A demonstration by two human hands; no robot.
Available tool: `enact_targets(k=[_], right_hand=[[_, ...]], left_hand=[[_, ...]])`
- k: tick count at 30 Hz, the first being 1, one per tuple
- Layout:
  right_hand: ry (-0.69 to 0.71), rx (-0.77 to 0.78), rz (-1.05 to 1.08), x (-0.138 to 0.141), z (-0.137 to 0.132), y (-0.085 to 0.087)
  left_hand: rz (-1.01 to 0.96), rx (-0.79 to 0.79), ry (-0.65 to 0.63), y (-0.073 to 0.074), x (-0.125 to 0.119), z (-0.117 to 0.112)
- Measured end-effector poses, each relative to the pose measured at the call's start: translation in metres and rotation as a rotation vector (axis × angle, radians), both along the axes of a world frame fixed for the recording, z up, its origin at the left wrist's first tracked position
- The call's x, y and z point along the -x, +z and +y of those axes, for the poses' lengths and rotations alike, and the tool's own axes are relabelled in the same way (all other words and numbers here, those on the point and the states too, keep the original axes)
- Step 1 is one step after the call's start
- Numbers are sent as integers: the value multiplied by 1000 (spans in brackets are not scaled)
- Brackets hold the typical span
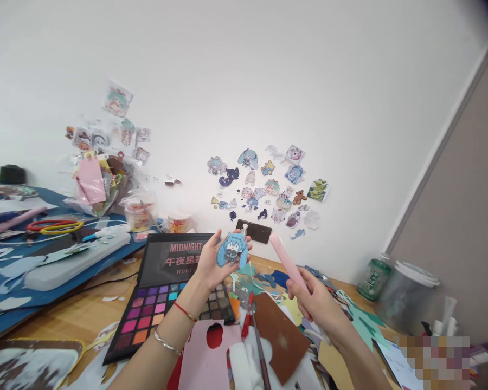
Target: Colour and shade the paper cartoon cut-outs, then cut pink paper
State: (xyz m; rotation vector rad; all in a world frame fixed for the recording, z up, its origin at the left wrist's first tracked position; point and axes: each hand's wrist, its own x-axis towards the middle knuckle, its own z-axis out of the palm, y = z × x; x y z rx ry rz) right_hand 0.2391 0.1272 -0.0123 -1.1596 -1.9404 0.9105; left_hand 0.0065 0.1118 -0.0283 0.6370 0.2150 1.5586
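My left hand [211, 265] is raised above the table with its fingers curled round a small blue-haired cartoon figure cutout [231, 249], which faces me. My right hand [313, 300] grips a pale pink stick-shaped tool [287, 260] that points up and to the left, its tip near the cutout. A red string and a silver bangle circle my left wrist. Below the hands lie an open eyeshadow palette [154, 303] with coloured pans, a pink paper sheet [209, 355] with a hole, and a brown paper piece [282, 341].
Many cartoon stickers [268, 187] cover the white wall ahead. More stickers and packets [101, 162] pile up at the left, beside scissors [57, 225] on a blue board. A green jar [374, 279] and a clear tub [409, 295] stand at the right. Paper scraps litter the wooden table.
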Motion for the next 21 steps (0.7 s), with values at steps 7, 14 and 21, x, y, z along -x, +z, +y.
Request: enact_targets(k=[7,14,21], right_hand=[[-226,-347,-76,2,-12,9],[-294,-604,-65,0,-20,10],[-300,-457,171,-2,-8,6]], left_hand=[[101,32,61,4,2,-3],[236,-3,157,8,-2,-7],[399,-55,169,3,-10,-8]])
